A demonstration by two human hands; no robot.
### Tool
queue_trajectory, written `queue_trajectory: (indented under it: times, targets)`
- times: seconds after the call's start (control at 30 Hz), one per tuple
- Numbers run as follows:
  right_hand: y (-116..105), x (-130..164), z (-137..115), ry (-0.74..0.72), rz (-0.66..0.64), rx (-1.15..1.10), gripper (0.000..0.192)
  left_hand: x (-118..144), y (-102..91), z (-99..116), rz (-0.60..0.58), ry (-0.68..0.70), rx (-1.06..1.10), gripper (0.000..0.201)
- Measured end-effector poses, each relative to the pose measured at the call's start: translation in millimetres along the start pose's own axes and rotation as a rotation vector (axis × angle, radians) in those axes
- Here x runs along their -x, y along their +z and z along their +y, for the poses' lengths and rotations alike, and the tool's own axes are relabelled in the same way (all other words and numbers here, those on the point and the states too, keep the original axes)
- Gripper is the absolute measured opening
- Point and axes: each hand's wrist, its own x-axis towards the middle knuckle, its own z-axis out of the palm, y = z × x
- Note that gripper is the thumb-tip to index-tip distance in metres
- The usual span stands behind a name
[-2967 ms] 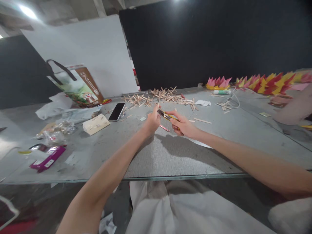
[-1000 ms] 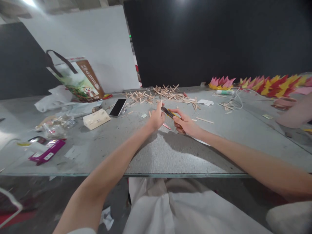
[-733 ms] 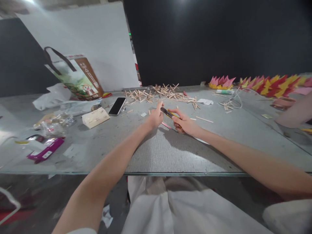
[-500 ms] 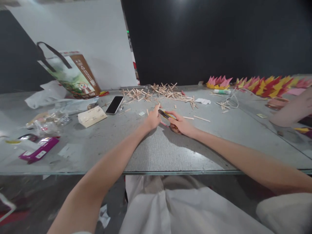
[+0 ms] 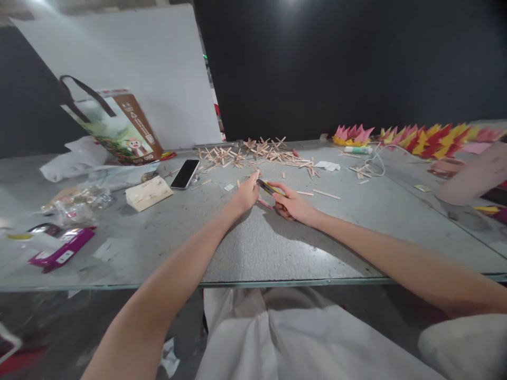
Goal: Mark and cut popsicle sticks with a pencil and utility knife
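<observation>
My left hand (image 5: 249, 193) is closed in a pinch around a pale wooden craft stick (image 5: 257, 173), whose tip shows above the fingers. Wrapped around a black-and-yellow utility knife (image 5: 266, 186), my right hand (image 5: 293, 203) is just to the right. The knife's front end points at the left hand and sits close to the stick; whether they touch is hidden by the fingers. A thin pinkish-red strip (image 5: 265, 203) shows below, between the two hands. Beyond them is a heap of craft sticks (image 5: 269, 150), many crossed over one another.
Left of the hands are a phone (image 5: 186, 174), a folded cream paper piece (image 5: 149, 193), a printed carrier bag (image 5: 114, 126) and a purple packet (image 5: 62, 250). Pink, red and yellow paper points (image 5: 435, 140) line the back right, near a white cable (image 5: 381, 158). The table's glass edge (image 5: 301, 283) runs in front.
The view has shifted slightly. Both hands keep nearly the same pose, with the knife still beside the craft stick.
</observation>
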Motion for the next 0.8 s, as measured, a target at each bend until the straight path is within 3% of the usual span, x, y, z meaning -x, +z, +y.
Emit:
queue_trajectory:
  times: [0.6,0.8]
  targets:
    - [1.3,0.3,0.0,-0.002,0.015,0.020,0.050,0.1,-3.7,2.4,-0.054,-0.021,0.068,0.061]
    - [1.9,-0.2,0.4,-0.004,0.026,0.024,0.051,-3.4,-8.1,-6.1,-0.060,0.073,-0.043,0.060]
